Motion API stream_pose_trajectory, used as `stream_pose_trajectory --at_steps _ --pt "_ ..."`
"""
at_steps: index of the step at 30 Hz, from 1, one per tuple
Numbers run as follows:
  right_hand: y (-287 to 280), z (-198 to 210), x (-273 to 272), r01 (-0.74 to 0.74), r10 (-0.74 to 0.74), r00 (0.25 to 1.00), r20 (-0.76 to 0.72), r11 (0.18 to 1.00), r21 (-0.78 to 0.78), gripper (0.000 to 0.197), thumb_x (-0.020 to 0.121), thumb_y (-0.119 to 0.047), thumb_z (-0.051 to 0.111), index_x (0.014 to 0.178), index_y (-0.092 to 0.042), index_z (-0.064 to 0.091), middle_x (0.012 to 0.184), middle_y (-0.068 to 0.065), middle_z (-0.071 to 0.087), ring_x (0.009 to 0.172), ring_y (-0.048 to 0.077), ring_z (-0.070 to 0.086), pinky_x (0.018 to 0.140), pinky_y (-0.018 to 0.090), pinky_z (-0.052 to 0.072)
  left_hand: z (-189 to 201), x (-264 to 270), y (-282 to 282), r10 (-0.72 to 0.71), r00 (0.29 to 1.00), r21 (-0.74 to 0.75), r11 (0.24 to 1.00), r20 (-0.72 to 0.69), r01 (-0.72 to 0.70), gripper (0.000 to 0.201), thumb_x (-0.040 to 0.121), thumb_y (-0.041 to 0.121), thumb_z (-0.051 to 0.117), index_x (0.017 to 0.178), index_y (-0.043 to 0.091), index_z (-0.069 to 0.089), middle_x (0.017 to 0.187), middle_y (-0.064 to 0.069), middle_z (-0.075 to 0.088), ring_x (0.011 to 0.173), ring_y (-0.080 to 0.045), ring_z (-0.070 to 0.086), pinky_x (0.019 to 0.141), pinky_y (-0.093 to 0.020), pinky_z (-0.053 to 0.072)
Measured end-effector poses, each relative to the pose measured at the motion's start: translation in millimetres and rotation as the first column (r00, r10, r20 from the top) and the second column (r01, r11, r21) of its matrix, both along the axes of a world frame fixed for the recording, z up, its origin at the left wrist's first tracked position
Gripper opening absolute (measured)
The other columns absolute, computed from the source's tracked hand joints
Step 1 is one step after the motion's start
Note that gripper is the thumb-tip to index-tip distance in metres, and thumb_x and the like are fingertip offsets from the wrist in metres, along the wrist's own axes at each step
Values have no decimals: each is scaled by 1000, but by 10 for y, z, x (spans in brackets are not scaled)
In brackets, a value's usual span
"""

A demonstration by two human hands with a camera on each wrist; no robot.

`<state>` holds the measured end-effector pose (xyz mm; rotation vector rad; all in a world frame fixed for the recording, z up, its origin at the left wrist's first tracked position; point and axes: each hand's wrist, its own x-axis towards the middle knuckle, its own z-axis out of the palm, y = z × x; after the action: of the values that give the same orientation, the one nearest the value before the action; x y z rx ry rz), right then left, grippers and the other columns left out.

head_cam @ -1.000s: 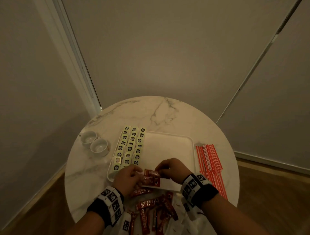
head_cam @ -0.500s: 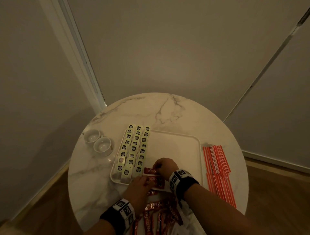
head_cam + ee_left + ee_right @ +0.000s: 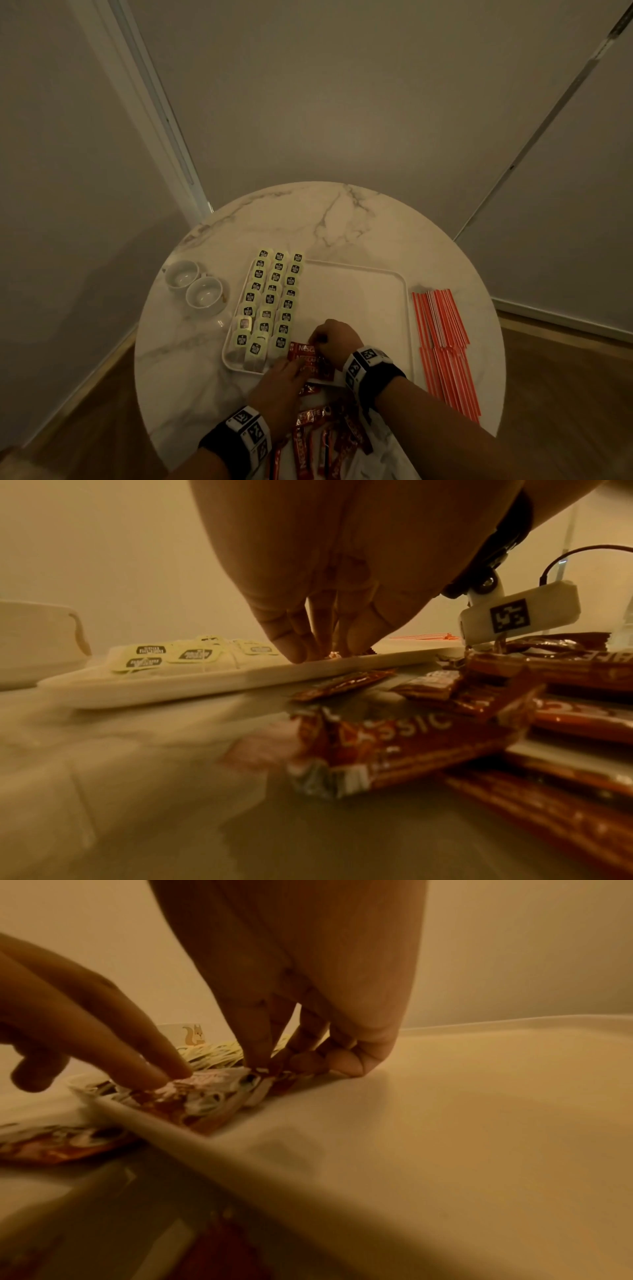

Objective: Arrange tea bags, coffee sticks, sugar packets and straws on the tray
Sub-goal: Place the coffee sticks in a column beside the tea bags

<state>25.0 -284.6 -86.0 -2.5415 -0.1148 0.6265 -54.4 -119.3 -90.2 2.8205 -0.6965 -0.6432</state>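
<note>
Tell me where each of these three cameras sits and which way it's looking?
Head: worn on the head, looking down at the round table; both forearms and hands show.
Left wrist: low over the table, looking along the left hand towards the tray.
Right wrist: low over the tray, looking along the right hand; left fingers show too.
All three share the coffee sticks being laid on the tray.

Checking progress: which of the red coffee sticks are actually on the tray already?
Only the few coffee sticks under both hands, lying on the tray's near edge beside the tea bags. The loose pile nearer the person lies on the table.
</note>
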Motion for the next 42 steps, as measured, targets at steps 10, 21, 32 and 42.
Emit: stream_pose_trajectory --at_steps 10,21,32,42 --pt "-3 10 -4 18 -19 1000 24 999 28 23 92 -21 55 107 -22 73 115 3 59 108 21 56 91 28 46 44 -59 -21 22 999 -16 1000 29 -22 64 94 29 46 151 24 16 158 1 11 144 -23 10 119 -39 18" --pt "-327 -107 -254 303 -307 952 23 948 98 19 90 -16 57 103 -16 71 113 4 63 105 17 58 82 16 38 -34 -104 -17 23 999 -7 1000 40 -23 64 96 24 44 152 14 14 159 -2 14 143 -25 17 117 -38 22" --pt "-306 -47 -302 280 -284 958 43 956 82 20 91 -15 55 105 -20 69 111 0 62 103 15 58 82 18 39 -39 -100 38 -3 995 -23 1000 96 5 76 55 41 81 124 14 62 128 -1 60 108 -21 63 86 -33 55" --pt "-276 4 -378 201 -204 978 52 978 50 26 95 -14 49 104 -22 72 112 3 54 105 19 54 91 24 44 -2 -88 12 8 1000 14 1000 29 -8 65 95 26 40 152 15 10 160 2 5 144 -23 9 119 -37 15"
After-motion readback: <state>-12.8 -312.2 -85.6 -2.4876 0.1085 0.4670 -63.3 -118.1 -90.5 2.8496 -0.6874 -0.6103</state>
